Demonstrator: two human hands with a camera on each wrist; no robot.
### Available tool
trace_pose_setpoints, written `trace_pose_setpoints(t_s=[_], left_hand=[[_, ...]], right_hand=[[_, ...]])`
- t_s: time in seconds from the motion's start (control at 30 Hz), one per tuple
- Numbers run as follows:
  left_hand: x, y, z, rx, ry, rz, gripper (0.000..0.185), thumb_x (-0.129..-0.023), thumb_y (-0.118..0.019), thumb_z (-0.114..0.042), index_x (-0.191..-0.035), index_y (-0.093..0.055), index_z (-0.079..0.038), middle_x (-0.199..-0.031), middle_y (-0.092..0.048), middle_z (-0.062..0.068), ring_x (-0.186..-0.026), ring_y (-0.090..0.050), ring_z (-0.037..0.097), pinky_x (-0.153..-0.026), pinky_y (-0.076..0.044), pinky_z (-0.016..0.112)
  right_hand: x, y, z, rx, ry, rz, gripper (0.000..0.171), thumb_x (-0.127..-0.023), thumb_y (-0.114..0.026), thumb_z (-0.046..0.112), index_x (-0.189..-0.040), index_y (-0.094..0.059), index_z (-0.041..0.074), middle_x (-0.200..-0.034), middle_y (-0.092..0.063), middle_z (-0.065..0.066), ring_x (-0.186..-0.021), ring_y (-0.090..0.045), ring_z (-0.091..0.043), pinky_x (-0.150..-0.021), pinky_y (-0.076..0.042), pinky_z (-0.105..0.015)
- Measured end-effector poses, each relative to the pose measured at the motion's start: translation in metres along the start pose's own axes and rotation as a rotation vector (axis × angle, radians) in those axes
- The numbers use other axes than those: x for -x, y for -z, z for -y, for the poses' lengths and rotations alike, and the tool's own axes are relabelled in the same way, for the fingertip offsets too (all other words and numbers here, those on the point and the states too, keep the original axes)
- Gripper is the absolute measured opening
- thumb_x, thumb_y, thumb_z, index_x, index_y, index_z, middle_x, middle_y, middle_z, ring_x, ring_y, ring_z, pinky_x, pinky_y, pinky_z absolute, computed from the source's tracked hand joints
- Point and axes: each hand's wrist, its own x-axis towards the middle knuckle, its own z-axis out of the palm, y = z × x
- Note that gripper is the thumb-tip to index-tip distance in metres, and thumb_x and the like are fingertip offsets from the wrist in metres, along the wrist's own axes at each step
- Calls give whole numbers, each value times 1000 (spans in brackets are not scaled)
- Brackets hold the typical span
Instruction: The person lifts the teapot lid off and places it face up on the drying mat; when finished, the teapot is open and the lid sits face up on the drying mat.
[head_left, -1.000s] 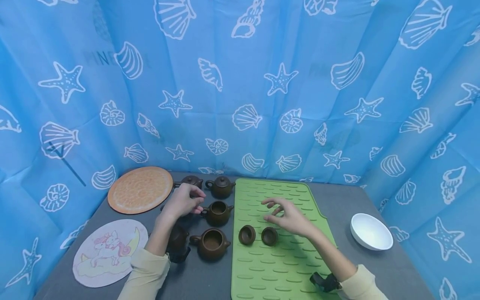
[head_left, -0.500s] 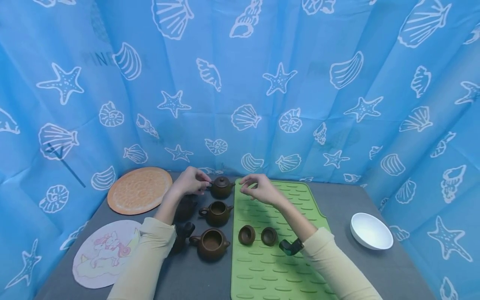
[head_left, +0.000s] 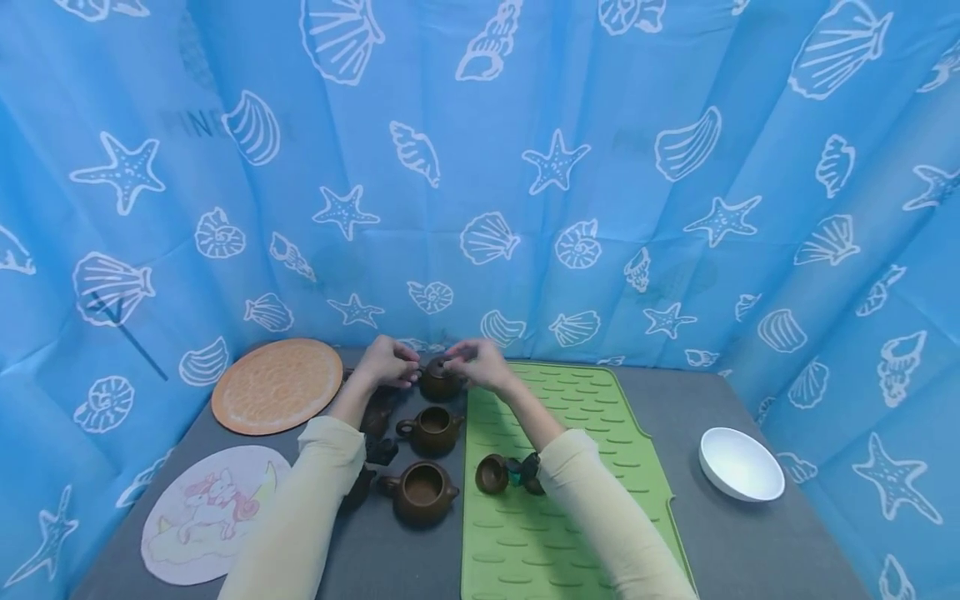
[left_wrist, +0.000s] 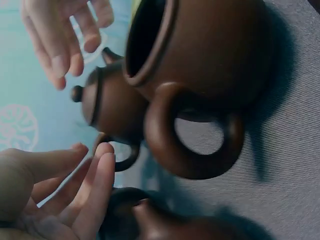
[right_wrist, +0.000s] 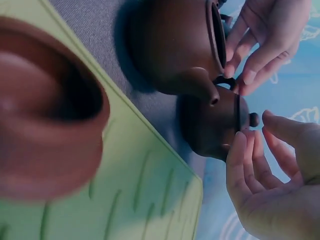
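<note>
Up near the middle of the head view, both hands close in on the back teapot.

Fingers on the right hand [head_left: 480, 364] are loosely spread right at the lid knob, not clearly pinching it; left hand [head_left: 386, 362] fingers sit relaxed by the handle, holding nothing that I can see. Lidded teapot [head_left: 438, 380] stands upright between them, knob up, spout toward the green mat [head_left: 592, 417], handle toward the left hand. Right looks a touch nearer. Two open teapots [head_left: 422, 492] line up below it toward the frame bottom.
</note>
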Motion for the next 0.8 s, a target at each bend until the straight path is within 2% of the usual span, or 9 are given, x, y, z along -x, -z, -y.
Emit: trace_pose_setpoints(t_s=[0.13, 0.27, 0.43, 0.57, 0.67, 0.8], left_hand=[[0, -4, 4, 29, 25, -5, 25, -108, -62, -2, -128, -71, 8, -115, -77, 26, -84, -81, 22, -75, -70, 33], [-1, -6, 6, 52, 27, -27, 24, -108, -62, -2, -127, -72, 8, -118, -76, 30, -79, -81, 20, -75, -70, 35], [-3, -6, 5, 51, 36, -50, 21, -108, -63, -2, -123, -75, 6, -119, -77, 30, -72, -78, 14, -80, -71, 39], [-4, -6, 6, 44, 39, -54, 20, -107, -64, -3, -121, -75, 5, -115, -77, 28, -73, -78, 15, -83, -70, 43], [-6, -7, 8, 40, 44, -56, 19, -107, -64, -3, -121, -76, 5, -113, -78, 26, -73, -78, 15, -84, -70, 44], [-8, -7, 9, 42, 54, -55, 21, -107, -64, -3, -123, -76, 4, -115, -77, 26, -71, -78, 14, -82, -71, 42]], right_hand=[[-6, -8, -5, -29, -59, -12, 26, -101, -75, 9, -125, -73, -2, -111, -78, -24, -83, -75, -21, -86, -69, -54], [-10, -12, -8, -6, -75, -37, 25, -103, -75, 13, -124, -75, 1, -103, -78, -17, -79, -71, -17, -86, -69, -53], [-14, -14, -9, 27, -65, -53, 23, -102, -75, 15, -121, -77, 3, -90, -72, -7, -72, -66, -17, -71, -67, -41], [-14, -16, -10, 46, -48, -59, 21, -102, -76, 15, -119, -77, 3, -86, -71, -6, -67, -62, -14, -59, -57, -26], [-13, -17, -11, 53, -32, -65, 19, -103, -75, 15, -118, -76, 3, -86, -70, -7, -65, -59, -12, -55, -51, -22], [-12, -16, -12, 68, 2, -87, 18, -102, -76, 15, -115, -77, 4, -90, -71, -9, -68, -60, -14, -56, -51, -22]])
